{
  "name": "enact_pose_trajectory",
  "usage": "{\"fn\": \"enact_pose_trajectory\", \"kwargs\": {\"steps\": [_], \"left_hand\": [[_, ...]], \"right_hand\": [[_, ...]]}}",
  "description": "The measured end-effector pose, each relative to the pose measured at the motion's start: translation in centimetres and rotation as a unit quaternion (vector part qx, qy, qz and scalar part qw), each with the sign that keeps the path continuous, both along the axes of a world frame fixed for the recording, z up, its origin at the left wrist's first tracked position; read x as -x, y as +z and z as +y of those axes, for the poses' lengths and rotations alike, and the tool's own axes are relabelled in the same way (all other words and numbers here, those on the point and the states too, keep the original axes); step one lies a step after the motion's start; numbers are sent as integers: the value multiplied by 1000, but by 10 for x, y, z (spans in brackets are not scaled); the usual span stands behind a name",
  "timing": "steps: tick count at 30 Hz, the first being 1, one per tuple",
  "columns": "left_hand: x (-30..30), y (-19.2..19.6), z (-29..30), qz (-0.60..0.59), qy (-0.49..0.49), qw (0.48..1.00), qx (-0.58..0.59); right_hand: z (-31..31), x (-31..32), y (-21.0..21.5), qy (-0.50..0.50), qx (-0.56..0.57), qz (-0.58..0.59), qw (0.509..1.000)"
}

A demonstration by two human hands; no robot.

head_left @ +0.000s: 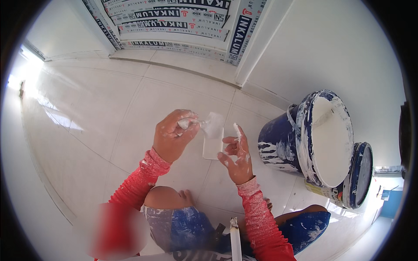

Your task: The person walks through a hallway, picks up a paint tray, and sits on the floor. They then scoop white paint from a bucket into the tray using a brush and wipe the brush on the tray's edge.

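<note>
My left hand [174, 135] is closed around the pale, putty-smeared handle of a putty knife [214, 125]. Its thin grey blade points right and overlaps the top of a white rectangular plate [212, 150] with rounded corners. At that plate's right edge, my right hand [237, 156] grips with thumb and curled fingers; the index finger stretches up, coated in white putty. How firmly the thumb and fingers meet on the plate is hard to see. White smears cover both hands and the red sleeves.
To the right stands a large blue bucket [278, 141], streaked white, its open top showing white material [333, 143]. Beside it is another bucket with a blue rim [362, 174]. A frame wrapped in printed film [174, 43] stands ahead on the tiled floor [100, 104]. A cigarette [235, 241] juts from the lower edge.
</note>
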State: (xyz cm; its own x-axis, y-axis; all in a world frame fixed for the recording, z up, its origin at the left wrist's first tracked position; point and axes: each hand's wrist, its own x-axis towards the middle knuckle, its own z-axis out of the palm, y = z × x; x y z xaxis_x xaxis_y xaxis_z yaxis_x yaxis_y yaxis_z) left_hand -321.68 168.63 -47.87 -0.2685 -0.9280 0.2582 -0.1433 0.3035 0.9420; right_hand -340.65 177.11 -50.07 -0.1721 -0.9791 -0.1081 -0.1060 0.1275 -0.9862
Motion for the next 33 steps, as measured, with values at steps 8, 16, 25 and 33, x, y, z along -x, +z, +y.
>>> {"fn": "enact_pose_trajectory", "kwargs": {"steps": [8,16,25,33], "left_hand": [[-24,-24,4,127,120,983,-47],[-40,-27,-3,133,129,981,-54],[-50,-37,-17,118,95,987,-61],[-52,-25,-26,82,70,993,-45]], "right_hand": [[3,41,16,103,8,-291,951],[73,98,93,47,-65,-11,997],[173,147,147,-38,-33,537,842],[224,151,163,26,-147,636,757]]}}
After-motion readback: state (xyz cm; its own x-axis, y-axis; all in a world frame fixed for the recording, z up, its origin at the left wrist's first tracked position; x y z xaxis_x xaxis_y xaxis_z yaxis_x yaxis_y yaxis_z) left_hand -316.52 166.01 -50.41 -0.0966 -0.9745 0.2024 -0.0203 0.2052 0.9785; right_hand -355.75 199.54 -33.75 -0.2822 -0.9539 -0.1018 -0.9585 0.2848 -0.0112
